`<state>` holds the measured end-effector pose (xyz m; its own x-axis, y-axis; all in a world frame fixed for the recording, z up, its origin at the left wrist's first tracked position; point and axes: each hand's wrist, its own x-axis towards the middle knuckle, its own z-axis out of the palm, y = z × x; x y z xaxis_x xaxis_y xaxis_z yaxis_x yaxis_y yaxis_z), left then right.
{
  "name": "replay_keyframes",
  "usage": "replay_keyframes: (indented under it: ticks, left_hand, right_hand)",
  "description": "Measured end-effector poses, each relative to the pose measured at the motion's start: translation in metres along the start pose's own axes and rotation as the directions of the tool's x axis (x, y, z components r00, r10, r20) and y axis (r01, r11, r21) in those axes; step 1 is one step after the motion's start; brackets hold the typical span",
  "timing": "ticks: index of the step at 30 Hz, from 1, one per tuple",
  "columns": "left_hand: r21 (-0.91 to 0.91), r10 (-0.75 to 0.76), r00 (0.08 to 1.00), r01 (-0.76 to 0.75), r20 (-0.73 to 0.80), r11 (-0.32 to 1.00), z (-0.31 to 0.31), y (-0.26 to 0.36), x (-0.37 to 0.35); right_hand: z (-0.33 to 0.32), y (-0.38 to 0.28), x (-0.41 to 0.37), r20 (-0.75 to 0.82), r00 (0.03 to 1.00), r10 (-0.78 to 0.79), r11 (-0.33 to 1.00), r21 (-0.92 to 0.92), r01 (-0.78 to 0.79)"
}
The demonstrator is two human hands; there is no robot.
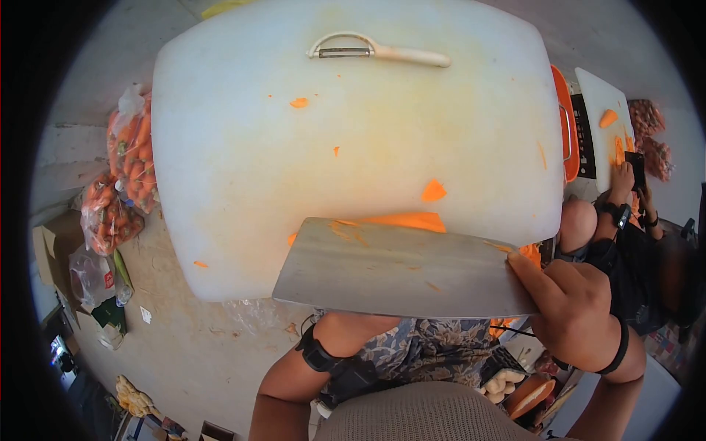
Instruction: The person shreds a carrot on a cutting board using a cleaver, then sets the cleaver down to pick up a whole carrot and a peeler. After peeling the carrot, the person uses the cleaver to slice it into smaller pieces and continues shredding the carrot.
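Observation:
My right hand [577,305] grips a wide cleaver [397,272] at its right end, with the index finger along the blade. Bits of carrot stick to the blade, which lies over the near edge of a white cutting board [243,147]. Behind its upper edge shows an orange carrot piece [412,220]. A smaller carrot piece [434,190] rests just beyond. Near the board's far side is a white peeler [375,53]. My left forearm reaches toward the board, but the left hand is hidden under the cleaver.
Bags of carrots [134,151] stand on the left, by a cardboard box [55,250]. To the right, an orange container [565,125] sits beside the board. Farther right, another person's hand [622,176] is at a second cutting board [599,92] with carrot pieces.

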<state>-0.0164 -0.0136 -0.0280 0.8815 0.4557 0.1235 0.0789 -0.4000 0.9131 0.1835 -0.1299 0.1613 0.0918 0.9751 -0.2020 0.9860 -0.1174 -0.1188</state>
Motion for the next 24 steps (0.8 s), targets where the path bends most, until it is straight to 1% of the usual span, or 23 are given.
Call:
replay_keyframes:
  ticks: [1,3,7,9,13,15,16,18,19,21,22,24]
  left_hand:
    - [-0.001,-0.002,1.0,0.002,0.0,1.0,-0.002,0.002,0.002]
    - [0.13,0.113,0.992,-0.105,-0.054,0.986,-0.005,0.006,0.006]
    - [0.156,0.161,0.985,-0.15,-0.059,0.976,-0.006,0.007,0.011]
    - [0.207,0.176,0.979,-0.151,-0.107,0.967,-0.003,0.006,0.009]
    - [0.167,0.153,0.981,-0.133,-0.115,0.977,-0.009,0.013,0.016]
    - [0.032,0.156,0.977,-0.153,-0.144,0.988,-0.013,0.018,0.024]
    - [0.035,0.158,0.977,-0.155,-0.144,0.987,-0.014,0.019,0.026]
    - [0.325,0.318,0.933,-0.251,-0.171,0.912,-0.014,0.02,0.03]
    - [0.329,0.322,0.931,-0.254,-0.171,0.909,-0.014,0.02,0.031]
    - [0.472,0.42,0.88,-0.28,-0.221,0.836,-0.013,0.022,0.032]
    - [0.474,0.416,0.881,-0.274,-0.225,0.837,-0.012,0.022,0.032]
    - [0.515,0.461,0.858,-0.297,-0.226,0.804,-0.01,0.019,0.034]
  right_hand:
    - [0.0,0.001,0.001,0.002,1.0,-0.001,1.0,0.0,0.001]
    - [0.001,0.002,0.004,0.012,1.0,-0.021,1.0,-0.006,0.022]
    - [0.006,0.004,0.011,-0.006,1.0,-0.021,1.0,0.02,0.021]
    - [0.007,0.005,0.01,-0.012,1.0,-0.02,1.0,-0.005,0.02]
    - [0.009,0.005,0.011,-0.035,0.999,-0.013,1.0,0.021,0.014]
    - [0.006,0.005,0.014,0.023,1.0,-0.009,1.0,-0.024,0.01]
    - [0.009,0.004,0.017,0.02,1.0,-0.009,1.0,-0.023,0.009]
    - [0.016,0.004,0.024,-0.008,1.0,-0.019,0.999,0.043,0.02]
    - [0.017,0.004,0.026,-0.014,1.0,-0.02,0.999,0.042,0.021]
    - [0.019,0.006,0.028,-0.029,0.999,-0.019,0.999,0.041,0.02]
    - [0.02,0.006,0.029,-0.026,0.999,-0.025,0.999,0.041,0.026]
    - [0.02,0.004,0.029,-0.051,0.999,-0.006,0.999,0.04,0.008]
